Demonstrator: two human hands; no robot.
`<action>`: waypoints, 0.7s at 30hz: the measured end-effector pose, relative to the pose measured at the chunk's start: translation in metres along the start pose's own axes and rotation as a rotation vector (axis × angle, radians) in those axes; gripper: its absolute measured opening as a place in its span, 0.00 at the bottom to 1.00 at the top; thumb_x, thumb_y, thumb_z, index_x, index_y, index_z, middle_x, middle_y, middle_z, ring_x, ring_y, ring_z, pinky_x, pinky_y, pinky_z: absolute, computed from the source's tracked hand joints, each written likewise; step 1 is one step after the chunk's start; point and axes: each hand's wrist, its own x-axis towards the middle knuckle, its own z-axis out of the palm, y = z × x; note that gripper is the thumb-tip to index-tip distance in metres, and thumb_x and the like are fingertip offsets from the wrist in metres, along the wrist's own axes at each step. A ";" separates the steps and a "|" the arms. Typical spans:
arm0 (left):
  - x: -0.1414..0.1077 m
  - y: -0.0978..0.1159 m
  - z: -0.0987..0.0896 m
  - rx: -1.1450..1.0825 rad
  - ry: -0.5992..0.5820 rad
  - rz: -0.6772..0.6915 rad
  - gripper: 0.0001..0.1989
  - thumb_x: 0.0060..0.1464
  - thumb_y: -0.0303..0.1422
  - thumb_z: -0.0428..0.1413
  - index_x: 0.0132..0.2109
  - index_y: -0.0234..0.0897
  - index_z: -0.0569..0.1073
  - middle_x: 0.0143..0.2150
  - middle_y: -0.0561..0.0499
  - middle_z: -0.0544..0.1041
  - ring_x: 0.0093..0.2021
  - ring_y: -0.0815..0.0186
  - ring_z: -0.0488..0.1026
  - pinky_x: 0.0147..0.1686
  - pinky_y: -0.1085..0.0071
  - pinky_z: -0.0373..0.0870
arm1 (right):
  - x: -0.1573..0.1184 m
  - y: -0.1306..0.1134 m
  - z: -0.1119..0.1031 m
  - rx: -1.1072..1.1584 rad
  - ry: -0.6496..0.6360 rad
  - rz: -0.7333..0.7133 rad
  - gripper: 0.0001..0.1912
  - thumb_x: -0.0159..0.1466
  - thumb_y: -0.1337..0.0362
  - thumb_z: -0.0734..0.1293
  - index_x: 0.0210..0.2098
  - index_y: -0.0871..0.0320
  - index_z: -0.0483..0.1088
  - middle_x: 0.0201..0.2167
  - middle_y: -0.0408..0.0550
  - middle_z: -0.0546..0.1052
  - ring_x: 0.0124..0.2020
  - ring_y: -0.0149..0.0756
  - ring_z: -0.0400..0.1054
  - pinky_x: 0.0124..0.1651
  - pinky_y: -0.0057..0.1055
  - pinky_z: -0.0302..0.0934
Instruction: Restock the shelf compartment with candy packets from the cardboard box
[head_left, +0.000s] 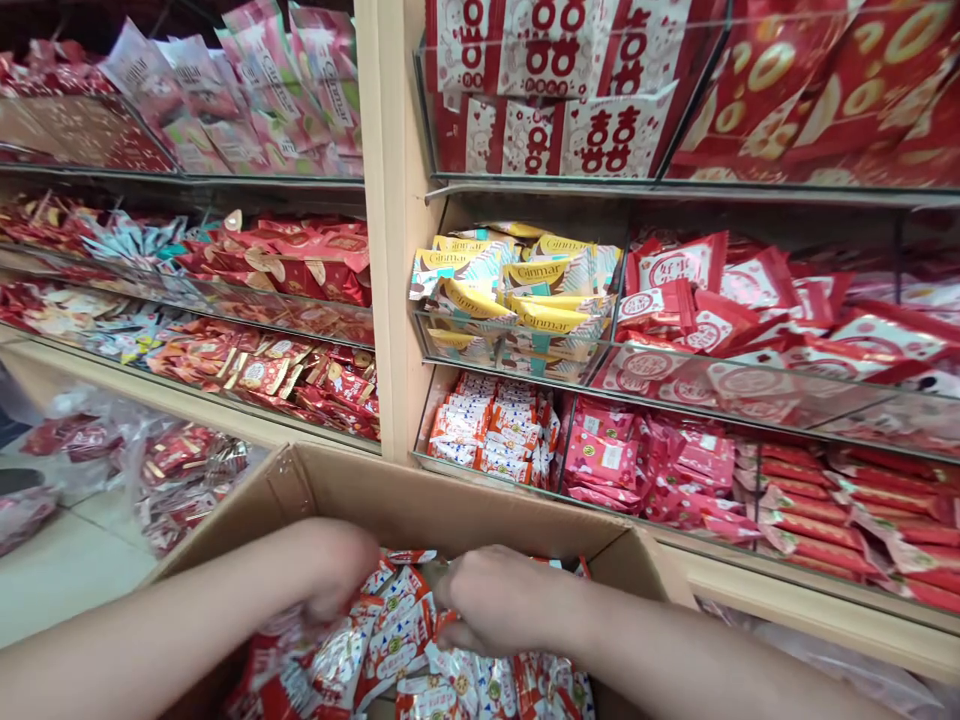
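Both hands reach into an open cardboard box [420,500] at the bottom centre, which holds several small red and white packets [397,640]. On the left side of the box, my left hand [330,570] is blurred and its fingers point down among the packets; they are mostly hidden. My right hand [491,600] is right of centre over the packets, with its fingers curled and pressed together at the packets. What it grips, if anything, is hidden. Similar red and white packets [491,425] stand in rows in the low shelf compartment just behind the box.
Shelves with clear fronts rise behind the box. Yellow packets [517,290], pink packets [637,455] and red and white packets [682,270] fill compartments. A wooden upright [386,230] divides the shelves. Plastic bags of packets [180,470] lie on the floor [67,575] at left.
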 end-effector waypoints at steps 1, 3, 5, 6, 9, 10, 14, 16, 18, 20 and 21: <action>-0.004 0.010 -0.014 0.000 -0.075 0.031 0.12 0.16 0.32 0.66 0.17 0.40 0.73 0.14 0.58 0.69 0.17 0.63 0.67 0.21 0.68 0.65 | -0.002 0.003 -0.003 0.104 0.071 0.035 0.17 0.58 0.54 0.63 0.35 0.63 0.72 0.31 0.55 0.76 0.31 0.40 0.70 0.29 0.29 0.57; -0.009 0.031 -0.037 -0.091 -0.326 0.155 0.19 0.26 0.32 0.64 0.33 0.43 0.76 0.28 0.57 0.75 0.26 0.64 0.71 0.25 0.71 0.66 | -0.006 0.009 -0.009 0.391 0.186 0.063 0.22 0.56 0.48 0.63 0.35 0.62 0.71 0.29 0.51 0.75 0.29 0.35 0.68 0.28 0.27 0.57; -0.011 0.049 -0.048 -0.323 -0.369 0.220 0.11 0.42 0.33 0.58 0.37 0.38 0.72 0.28 0.56 0.73 0.28 0.68 0.69 0.28 0.73 0.66 | -0.007 0.014 -0.014 0.709 0.270 0.012 0.22 0.56 0.47 0.62 0.34 0.61 0.69 0.26 0.45 0.73 0.26 0.30 0.66 0.26 0.24 0.56; -0.011 0.056 -0.050 -0.432 -0.339 0.254 0.10 0.44 0.33 0.57 0.37 0.36 0.70 0.29 0.56 0.72 0.29 0.68 0.68 0.30 0.73 0.66 | -0.006 0.015 -0.015 0.838 0.324 -0.018 0.20 0.56 0.47 0.63 0.32 0.61 0.67 0.24 0.43 0.71 0.24 0.27 0.63 0.25 0.23 0.56; -0.008 0.067 -0.046 -0.648 -0.211 0.310 0.11 0.46 0.34 0.57 0.38 0.35 0.68 0.32 0.55 0.71 0.32 0.69 0.67 0.33 0.72 0.66 | -0.003 0.016 -0.019 1.097 0.502 -0.029 0.16 0.57 0.52 0.64 0.28 0.60 0.63 0.20 0.37 0.63 0.20 0.22 0.57 0.22 0.21 0.55; -0.007 0.069 -0.044 -0.700 -0.178 0.304 0.11 0.47 0.34 0.57 0.39 0.35 0.68 0.32 0.55 0.71 0.32 0.69 0.68 0.33 0.72 0.66 | -0.002 0.016 -0.020 1.163 0.532 -0.015 0.15 0.56 0.53 0.65 0.28 0.60 0.63 0.20 0.37 0.62 0.20 0.22 0.56 0.21 0.21 0.56; -0.009 0.072 -0.042 -0.888 -0.051 0.240 0.10 0.49 0.34 0.57 0.39 0.38 0.69 0.34 0.56 0.74 0.33 0.71 0.69 0.34 0.74 0.67 | -0.003 0.016 -0.026 1.295 0.597 0.047 0.16 0.54 0.53 0.66 0.31 0.59 0.62 0.23 0.39 0.64 0.21 0.24 0.60 0.19 0.22 0.62; -0.010 0.073 -0.044 -0.931 -0.004 0.226 0.09 0.47 0.33 0.59 0.38 0.38 0.71 0.34 0.57 0.75 0.33 0.72 0.70 0.35 0.76 0.66 | -0.005 0.016 -0.027 1.270 0.645 0.078 0.15 0.55 0.53 0.66 0.29 0.59 0.62 0.21 0.38 0.63 0.20 0.24 0.59 0.18 0.21 0.62; -0.010 0.075 -0.047 -0.953 0.005 0.205 0.09 0.45 0.33 0.60 0.36 0.37 0.72 0.33 0.57 0.76 0.33 0.73 0.70 0.34 0.78 0.66 | -0.007 0.016 -0.028 1.262 0.663 0.093 0.15 0.55 0.52 0.65 0.28 0.59 0.62 0.20 0.37 0.62 0.19 0.23 0.58 0.18 0.20 0.62; -0.010 0.076 -0.047 -0.966 0.008 0.167 0.10 0.44 0.34 0.61 0.36 0.37 0.74 0.30 0.57 0.76 0.29 0.75 0.69 0.30 0.80 0.65 | -0.007 0.015 -0.027 1.266 0.683 0.091 0.16 0.56 0.52 0.64 0.29 0.59 0.63 0.19 0.36 0.61 0.18 0.22 0.59 0.17 0.20 0.61; -0.010 0.076 -0.046 -0.975 0.018 0.150 0.10 0.44 0.34 0.61 0.35 0.36 0.74 0.28 0.57 0.75 0.27 0.75 0.68 0.27 0.80 0.64 | -0.007 0.014 -0.027 1.267 0.701 0.084 0.16 0.56 0.52 0.64 0.29 0.60 0.63 0.19 0.36 0.61 0.18 0.22 0.58 0.17 0.19 0.61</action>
